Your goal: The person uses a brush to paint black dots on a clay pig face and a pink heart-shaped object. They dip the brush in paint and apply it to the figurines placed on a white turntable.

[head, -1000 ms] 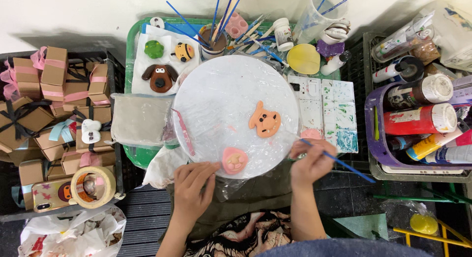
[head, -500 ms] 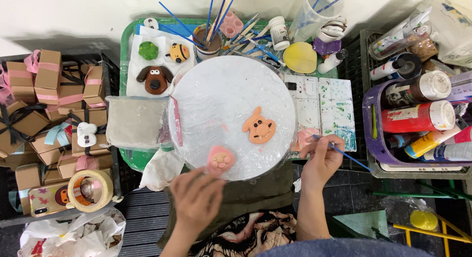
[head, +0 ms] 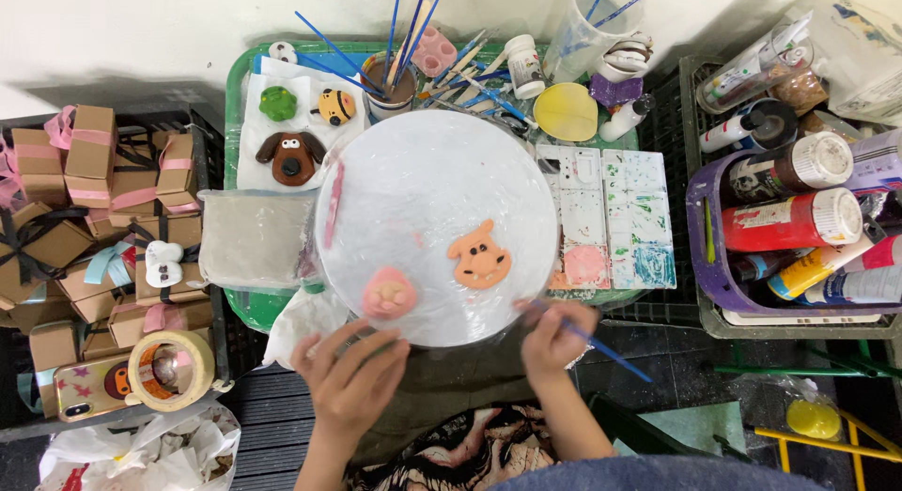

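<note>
A round white board (head: 423, 181) wrapped in clear film lies in front of me. On it sit an orange clay animal face (head: 479, 256) and a pink clay piece (head: 388, 294) near the front edge. My left hand (head: 352, 374) rests at the board's near rim, just below the pink piece, fingers spread and holding nothing that I can see. My right hand (head: 554, 336) grips a thin blue paintbrush (head: 606, 345) at the board's front right edge, below the orange face.
A green tray (head: 246, 303) under the board holds finished clay figures (head: 291, 157), a cup of brushes (head: 395, 73) and paint palettes (head: 606, 214). Small ribboned boxes (head: 85, 200) and a tape roll (head: 169, 369) lie left. A purple basket (head: 700, 265) of paint bottles stands right.
The board has turned, carrying the pink piece leftward along the front edge. My left hand has slid down off the board's rim; the right hand still holds the brush.
</note>
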